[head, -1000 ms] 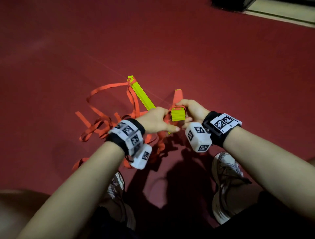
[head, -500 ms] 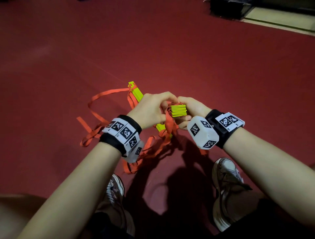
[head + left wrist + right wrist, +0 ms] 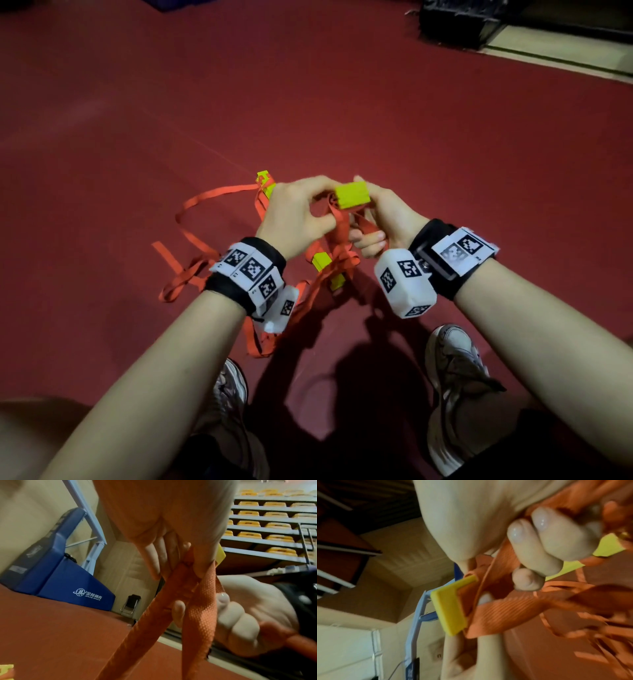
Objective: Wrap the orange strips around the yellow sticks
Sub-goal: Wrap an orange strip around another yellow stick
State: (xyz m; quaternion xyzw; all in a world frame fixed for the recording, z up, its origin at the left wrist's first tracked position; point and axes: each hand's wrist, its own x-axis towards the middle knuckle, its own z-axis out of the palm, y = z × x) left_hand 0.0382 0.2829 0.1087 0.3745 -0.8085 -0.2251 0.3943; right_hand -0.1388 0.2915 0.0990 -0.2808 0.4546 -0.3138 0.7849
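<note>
A stack of flat yellow sticks [image 3: 352, 194] is held up between both hands over the red floor. My right hand [image 3: 380, 219] grips the stack with its fingers curled round it, and in the right wrist view the stack's end [image 3: 448, 608] shows beside the orange strip [image 3: 505, 609]. My left hand [image 3: 298, 212] pinches the orange strip [image 3: 339, 226] just left of the stack; the left wrist view shows the strip [image 3: 197, 601] running down from its fingers. One more yellow stick [image 3: 322, 262] hangs below in the tangle of strips. Another stick end [image 3: 265, 181] pokes out behind my left hand.
Loose orange strips [image 3: 191, 246] loop over the red floor [image 3: 342, 85] to the left of my hands. Two shoes [image 3: 452, 383] stand below my arms. A dark box [image 3: 459, 24] sits at the far right, next to a pale floor edge [image 3: 565, 51].
Both hands have lifted the yellow stack higher and farther from me. My left hand moved from the long stick to the strip beside the stack, and the long stick is now mostly hidden.
</note>
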